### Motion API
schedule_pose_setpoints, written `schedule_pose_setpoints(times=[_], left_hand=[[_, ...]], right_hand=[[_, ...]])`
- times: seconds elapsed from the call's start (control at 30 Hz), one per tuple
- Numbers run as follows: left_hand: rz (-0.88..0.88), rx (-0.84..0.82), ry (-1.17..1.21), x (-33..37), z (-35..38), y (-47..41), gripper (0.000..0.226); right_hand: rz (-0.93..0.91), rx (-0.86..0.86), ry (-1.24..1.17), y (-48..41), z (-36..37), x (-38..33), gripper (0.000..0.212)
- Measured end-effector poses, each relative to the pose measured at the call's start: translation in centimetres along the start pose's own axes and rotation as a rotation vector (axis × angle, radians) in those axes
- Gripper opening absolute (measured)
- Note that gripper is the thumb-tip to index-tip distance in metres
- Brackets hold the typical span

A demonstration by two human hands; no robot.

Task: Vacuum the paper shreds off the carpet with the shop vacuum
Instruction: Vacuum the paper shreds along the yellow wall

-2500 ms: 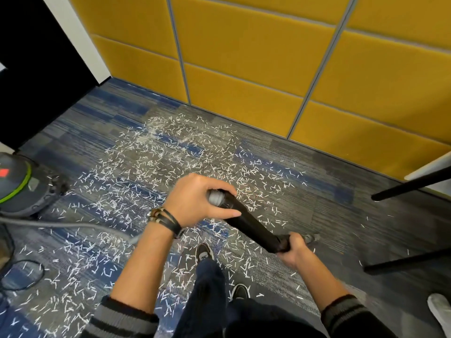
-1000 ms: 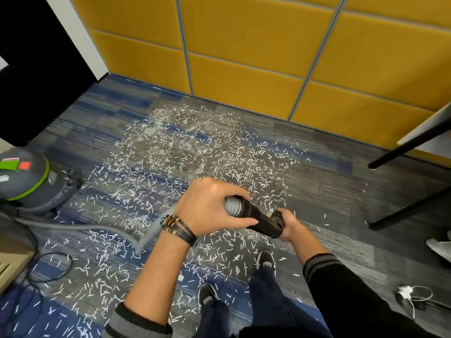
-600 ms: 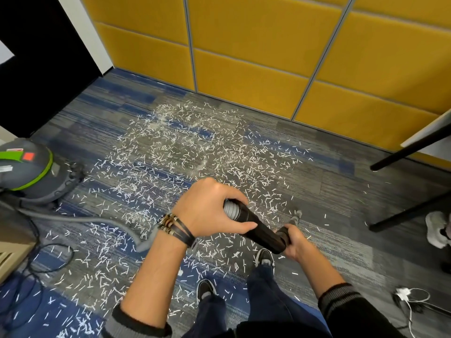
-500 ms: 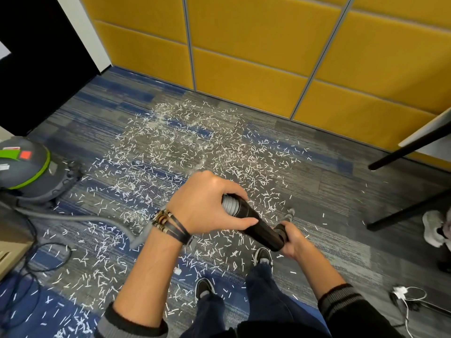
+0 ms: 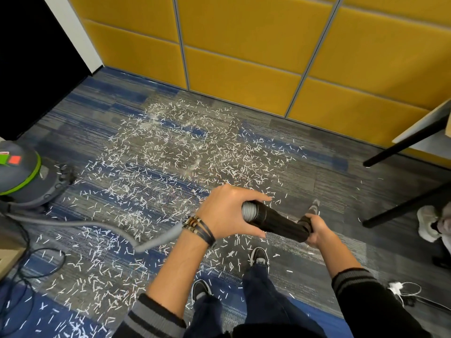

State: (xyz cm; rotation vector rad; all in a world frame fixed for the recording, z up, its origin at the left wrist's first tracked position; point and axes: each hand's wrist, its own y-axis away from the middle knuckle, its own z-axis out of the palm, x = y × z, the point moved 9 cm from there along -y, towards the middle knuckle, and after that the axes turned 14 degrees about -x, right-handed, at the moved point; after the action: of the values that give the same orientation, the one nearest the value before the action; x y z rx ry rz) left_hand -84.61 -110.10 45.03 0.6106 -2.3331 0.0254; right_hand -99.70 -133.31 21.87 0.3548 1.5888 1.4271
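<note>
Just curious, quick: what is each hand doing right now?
Left hand: closed around the vacuum wand, at its upper end.
Right hand: closed around the wand's lower end.

Floor: carpet (image 5: 329, 167) in grey and blue striped tiles, running up to the yellow wall panels (image 5: 244, 69). White paper shreds (image 5: 170, 152) lie scattered over the middle and left, sparse at right. The shop vacuum (image 5: 22, 181) stands at the left edge, and its grey hose (image 5: 73, 223) trails across the shreds. Black cables (image 5: 24, 264) loop at near left. Two black table legs (image 5: 402, 207) stand at right, with a white shoe (image 5: 427, 223) just beside them. A white plug with cord (image 5: 395, 287) lies at near right. My shoes (image 5: 260, 256) stand among shreds.
</note>
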Motion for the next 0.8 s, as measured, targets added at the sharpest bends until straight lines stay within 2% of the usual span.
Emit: schedule_pose_setpoints(times=[0.17, 0.3, 0.4, 0.5, 0.6, 0.7, 0.8], left_hand=[[0.042, -0.032, -0.034, 0.2, 2.0, -1.8, 0.055], [0.048, -0.023, -0.009, -0.5, 0.8, -0.7, 0.06], [0.008, 0.033, 0.027, -2.2, -1.7, 0.9, 0.065], [0.016, 0.071, 0.026, -3.0, -4.5, 2.9, 0.062], [0.035, 0.122, 0.006, -3.6, -6.9, 5.1, 0.061], [0.041, 0.193, 0.026, -4.1, -8.2, 7.2, 0.059], [0.056, 0.218, 0.028, -4.0, -8.0, 8.1, 0.057]], right_hand=[[0.054, 0.034, 0.04, -0.5, -1.5, 2.0, 0.028], [0.071, 0.064, -0.064, -0.7, -1.3, 4.5, 0.026], [0.076, 0.015, -0.173, -0.4, 0.8, 6.4, 0.026], [0.118, -0.056, -0.194, 0.6, 4.2, 8.0, 0.015], [0.132, -0.135, -0.204, 1.5, 7.5, 9.1, 0.014], [0.094, -0.16, -0.204, 2.2, 9.0, 8.9, 0.01], [0.001, -0.087, -0.198, 1.6, 7.8, 8.7, 0.007]])
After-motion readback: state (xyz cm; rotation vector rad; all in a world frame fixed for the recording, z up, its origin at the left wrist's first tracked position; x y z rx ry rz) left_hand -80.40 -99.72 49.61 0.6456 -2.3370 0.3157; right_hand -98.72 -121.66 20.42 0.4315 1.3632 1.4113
